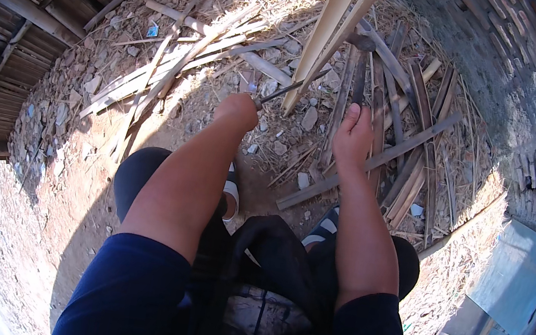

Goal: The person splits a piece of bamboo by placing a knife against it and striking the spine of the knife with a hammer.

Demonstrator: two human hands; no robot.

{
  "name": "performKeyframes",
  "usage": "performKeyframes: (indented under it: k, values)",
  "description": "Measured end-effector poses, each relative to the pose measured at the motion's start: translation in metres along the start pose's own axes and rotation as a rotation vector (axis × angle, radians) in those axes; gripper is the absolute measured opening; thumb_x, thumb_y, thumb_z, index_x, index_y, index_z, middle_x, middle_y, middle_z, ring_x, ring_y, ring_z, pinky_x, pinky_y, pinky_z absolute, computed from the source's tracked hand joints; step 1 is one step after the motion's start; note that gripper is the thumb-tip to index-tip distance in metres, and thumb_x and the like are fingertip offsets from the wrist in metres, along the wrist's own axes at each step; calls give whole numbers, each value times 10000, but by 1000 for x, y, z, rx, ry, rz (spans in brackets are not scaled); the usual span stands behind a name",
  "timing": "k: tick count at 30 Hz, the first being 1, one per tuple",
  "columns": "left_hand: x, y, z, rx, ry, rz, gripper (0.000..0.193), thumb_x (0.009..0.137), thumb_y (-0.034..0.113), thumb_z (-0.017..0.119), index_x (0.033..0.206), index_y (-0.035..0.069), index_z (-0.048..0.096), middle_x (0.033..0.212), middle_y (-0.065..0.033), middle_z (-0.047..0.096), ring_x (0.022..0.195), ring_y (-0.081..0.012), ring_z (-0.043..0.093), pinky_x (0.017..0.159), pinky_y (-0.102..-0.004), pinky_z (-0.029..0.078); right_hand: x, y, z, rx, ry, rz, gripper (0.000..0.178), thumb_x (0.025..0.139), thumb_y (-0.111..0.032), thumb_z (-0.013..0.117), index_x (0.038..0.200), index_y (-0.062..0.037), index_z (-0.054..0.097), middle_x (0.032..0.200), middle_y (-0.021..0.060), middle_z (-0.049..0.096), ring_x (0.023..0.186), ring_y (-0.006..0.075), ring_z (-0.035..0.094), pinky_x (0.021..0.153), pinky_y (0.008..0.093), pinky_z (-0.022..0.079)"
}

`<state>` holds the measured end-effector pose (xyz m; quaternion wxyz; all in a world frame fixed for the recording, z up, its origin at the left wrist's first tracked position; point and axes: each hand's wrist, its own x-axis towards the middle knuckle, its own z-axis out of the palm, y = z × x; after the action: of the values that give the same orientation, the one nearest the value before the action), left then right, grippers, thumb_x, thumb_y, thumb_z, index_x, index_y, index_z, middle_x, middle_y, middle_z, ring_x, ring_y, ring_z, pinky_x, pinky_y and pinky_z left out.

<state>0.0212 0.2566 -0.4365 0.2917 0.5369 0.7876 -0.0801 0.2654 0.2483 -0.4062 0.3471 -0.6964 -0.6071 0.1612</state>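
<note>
My left hand point(237, 112) is closed round the handle of a knife point(282, 93) with a long, narrow, dark blade. The blade points up and to the right, and its far part crosses the lower end of a pale split bamboo pole point(322, 33). Two long strips of the pole rise toward the top edge, spread apart above and close together near the blade. In my right hand point(353, 137) is a hammer point(360, 77), gripped by its dark handle with the thumb along it. The hammer head is just right of the bamboo, apparently apart from the knife.
Loose bamboo strips point(179, 64) lie across rubble at the left. Dark weathered slats point(417, 141) are piled at the right, one crossing before my feet. A brick wall point(517, 80) stands at the right, a bamboo-slat panel point(22, 47) at the upper left.
</note>
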Motion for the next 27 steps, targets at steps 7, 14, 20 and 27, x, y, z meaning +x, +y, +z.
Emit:
performKeyframes:
  k: [7, 14, 20, 27]
  values:
    - [0, -1, 1, 3, 6, -32, 341, 906, 208, 663, 1208, 61, 725, 1285, -167, 697, 1196, -319, 677, 984, -410, 559, -13, 55, 25, -207, -425, 208, 514, 1043, -496, 464, 1040, -20, 659, 937, 277, 705, 944, 491, 668, 829, 552, 518]
    - [8, -5, 8, 13, 4, 1, 344, 904, 193, 655, 1213, 56, 719, 1291, -171, 693, 1210, -322, 668, 996, -416, 551, 8, 21, 10, 15, -32, 153, 496, 1058, -460, 457, 992, -5, 644, 882, 261, 690, 869, 486, 662, 770, 570, 490]
    - [4, -5, 7, 22, -9, 5, 337, 906, 208, 662, 1202, 63, 730, 1280, -167, 700, 1194, -326, 677, 988, -421, 555, -1, 0, 5, 130, -23, 86, 429, 1058, -438, 467, 1121, -35, 598, 873, 256, 694, 869, 482, 668, 752, 575, 496]
    - [-4, 2, 2, 56, -17, -26, 343, 912, 227, 668, 1216, 83, 734, 1281, -152, 704, 1191, -312, 682, 984, -413, 557, -19, 46, 38, -164, -362, 198, 452, 1051, -468, 464, 1110, -45, 612, 962, 267, 714, 959, 503, 670, 847, 580, 523]
